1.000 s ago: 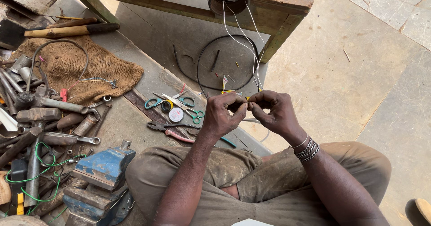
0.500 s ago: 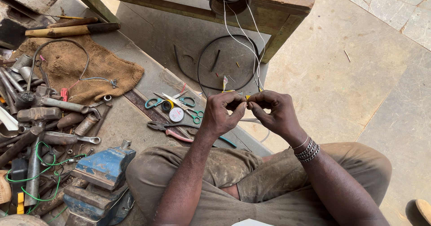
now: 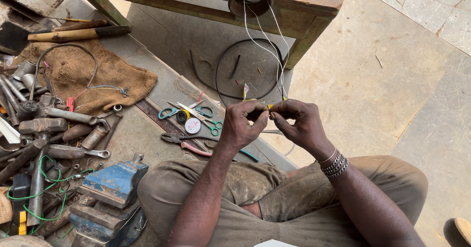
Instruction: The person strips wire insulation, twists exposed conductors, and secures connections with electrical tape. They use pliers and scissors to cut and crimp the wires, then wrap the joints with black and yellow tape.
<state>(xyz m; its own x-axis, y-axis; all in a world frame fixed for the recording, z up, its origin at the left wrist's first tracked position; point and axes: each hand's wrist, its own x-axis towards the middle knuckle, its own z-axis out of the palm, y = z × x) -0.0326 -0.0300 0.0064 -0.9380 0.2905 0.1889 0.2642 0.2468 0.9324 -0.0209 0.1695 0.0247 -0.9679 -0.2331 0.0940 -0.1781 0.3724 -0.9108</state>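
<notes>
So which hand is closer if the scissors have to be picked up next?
Probably the left hand. It pinches the white wires with the right hand, but the green-handled scissors lie on its side, just beyond its knuckles; the right would have to cross over.

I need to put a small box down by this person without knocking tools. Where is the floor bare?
Bare: concrete right of the bench leg, beyond the right hand. Crowded: tools around the blue vise, scissors near the left hand.
</notes>
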